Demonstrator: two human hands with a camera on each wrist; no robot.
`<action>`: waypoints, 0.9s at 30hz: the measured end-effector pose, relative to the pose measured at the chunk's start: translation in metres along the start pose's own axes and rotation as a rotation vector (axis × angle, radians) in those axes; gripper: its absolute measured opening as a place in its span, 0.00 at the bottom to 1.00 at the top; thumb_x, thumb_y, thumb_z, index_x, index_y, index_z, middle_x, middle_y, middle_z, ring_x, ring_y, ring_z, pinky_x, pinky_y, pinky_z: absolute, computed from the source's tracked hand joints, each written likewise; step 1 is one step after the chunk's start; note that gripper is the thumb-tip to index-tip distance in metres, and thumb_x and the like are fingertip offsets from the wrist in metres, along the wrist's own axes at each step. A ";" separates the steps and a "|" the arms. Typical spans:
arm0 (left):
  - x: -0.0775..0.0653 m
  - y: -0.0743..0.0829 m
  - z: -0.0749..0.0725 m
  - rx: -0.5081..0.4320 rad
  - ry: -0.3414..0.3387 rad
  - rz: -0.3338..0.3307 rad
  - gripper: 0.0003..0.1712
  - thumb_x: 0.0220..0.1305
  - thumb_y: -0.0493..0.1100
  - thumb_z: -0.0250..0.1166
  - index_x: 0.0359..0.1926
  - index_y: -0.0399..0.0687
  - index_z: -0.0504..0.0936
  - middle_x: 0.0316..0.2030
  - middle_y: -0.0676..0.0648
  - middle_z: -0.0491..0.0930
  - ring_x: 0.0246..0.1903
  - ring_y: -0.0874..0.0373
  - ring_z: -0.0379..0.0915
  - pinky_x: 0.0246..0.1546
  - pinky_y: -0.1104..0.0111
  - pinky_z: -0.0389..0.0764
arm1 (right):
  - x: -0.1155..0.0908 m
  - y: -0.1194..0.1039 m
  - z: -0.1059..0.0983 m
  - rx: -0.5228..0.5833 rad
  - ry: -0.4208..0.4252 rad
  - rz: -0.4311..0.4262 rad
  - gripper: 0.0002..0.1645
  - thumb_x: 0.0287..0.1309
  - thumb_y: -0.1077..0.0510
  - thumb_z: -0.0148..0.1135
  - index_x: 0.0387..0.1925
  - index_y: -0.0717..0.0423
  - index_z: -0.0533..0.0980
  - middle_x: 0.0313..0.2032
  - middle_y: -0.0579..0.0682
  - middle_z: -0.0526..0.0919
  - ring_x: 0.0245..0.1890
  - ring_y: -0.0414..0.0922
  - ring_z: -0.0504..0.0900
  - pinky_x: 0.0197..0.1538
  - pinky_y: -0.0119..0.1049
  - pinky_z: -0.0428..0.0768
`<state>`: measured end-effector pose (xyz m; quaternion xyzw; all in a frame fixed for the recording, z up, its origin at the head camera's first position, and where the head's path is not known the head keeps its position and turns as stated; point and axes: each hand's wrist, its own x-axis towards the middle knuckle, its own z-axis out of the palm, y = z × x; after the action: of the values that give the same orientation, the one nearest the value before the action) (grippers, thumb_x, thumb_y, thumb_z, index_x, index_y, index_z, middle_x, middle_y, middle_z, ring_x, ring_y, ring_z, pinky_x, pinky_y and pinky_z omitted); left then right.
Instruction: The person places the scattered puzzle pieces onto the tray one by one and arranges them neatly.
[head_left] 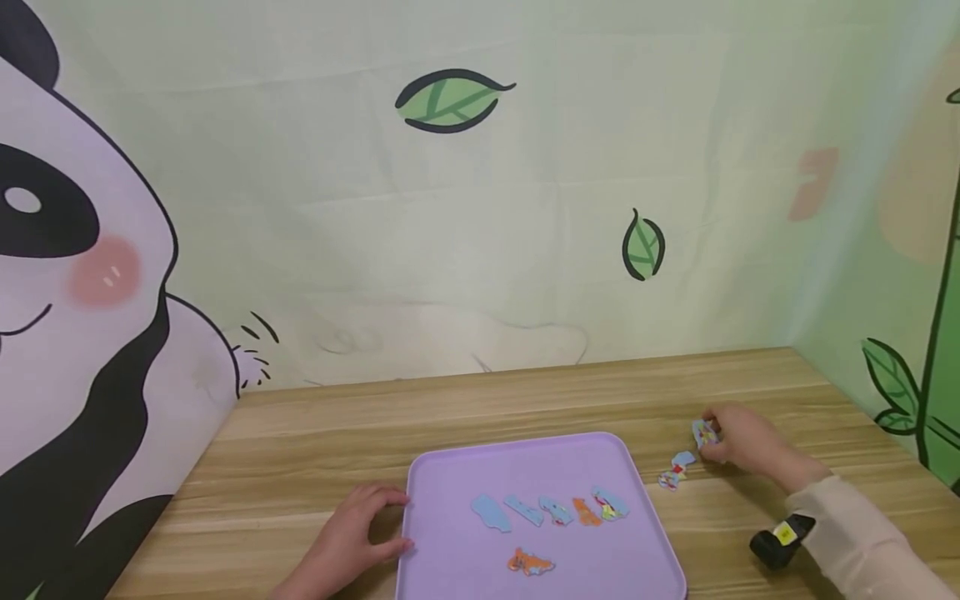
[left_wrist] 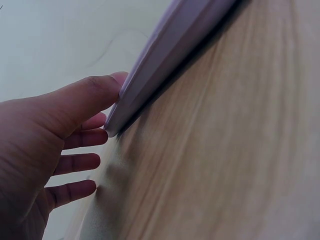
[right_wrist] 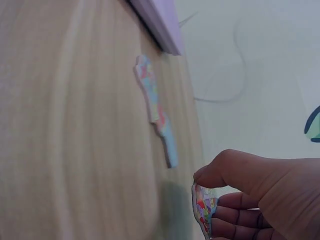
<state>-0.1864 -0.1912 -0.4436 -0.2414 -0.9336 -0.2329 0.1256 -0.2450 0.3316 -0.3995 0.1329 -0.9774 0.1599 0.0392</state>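
Observation:
My right hand [head_left: 746,437] pinches a colourful puzzle piece [right_wrist: 204,206] between thumb and fingers, just above the table to the right of the tray. Near it on the wood lie patterned puzzle pieces [head_left: 673,475] in blue, red and yellow, close together. With thumb and fingertips my left hand [head_left: 352,533] touches the left edge of the lilac tray [head_left: 450,575]; its other fingers are spread and relaxed in the left wrist view. Inside the tray is a slanted row of several puzzle pieces, among them a plain blue piece [head_left: 491,512] and an orange piece [head_left: 585,512]. Nearer lies another orange piece [head_left: 531,562].
Under everything is a wooden table [head_left: 315,433]. Behind it hangs a pale backdrop [head_left: 337,208] printed with a panda and leaves. A black strap device with a yellow label [head_left: 782,540] sits at the right wrist.

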 end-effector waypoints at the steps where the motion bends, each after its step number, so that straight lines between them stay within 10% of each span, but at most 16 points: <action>1: 0.000 0.000 0.000 0.001 0.003 0.004 0.26 0.45 0.53 0.76 0.45 0.50 0.81 0.48 0.50 0.80 0.50 0.52 0.75 0.53 0.54 0.78 | 0.000 -0.001 -0.001 -0.001 0.006 -0.004 0.28 0.39 0.59 0.69 0.40 0.78 0.74 0.31 0.59 0.81 0.31 0.50 0.79 0.39 0.48 0.81; 15: 0.001 0.001 0.000 -0.003 -0.004 -0.006 0.26 0.45 0.51 0.76 0.45 0.48 0.81 0.47 0.50 0.81 0.50 0.51 0.75 0.54 0.54 0.78 | -0.003 -0.022 -0.011 -0.009 0.137 -0.111 0.27 0.38 0.58 0.71 0.39 0.73 0.76 0.29 0.54 0.79 0.27 0.42 0.73 0.31 0.37 0.76; 27: 0.000 -0.001 0.003 0.014 0.024 0.016 0.26 0.43 0.50 0.77 0.45 0.49 0.81 0.46 0.50 0.81 0.49 0.51 0.75 0.53 0.55 0.78 | -0.011 -0.061 -0.025 0.042 0.086 -0.136 0.28 0.42 0.59 0.72 0.43 0.74 0.75 0.32 0.55 0.79 0.27 0.40 0.76 0.28 0.30 0.76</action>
<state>-0.1872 -0.1910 -0.4464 -0.2453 -0.9318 -0.2281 0.1402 -0.2174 0.2868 -0.3592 0.1926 -0.9600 0.1828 0.0893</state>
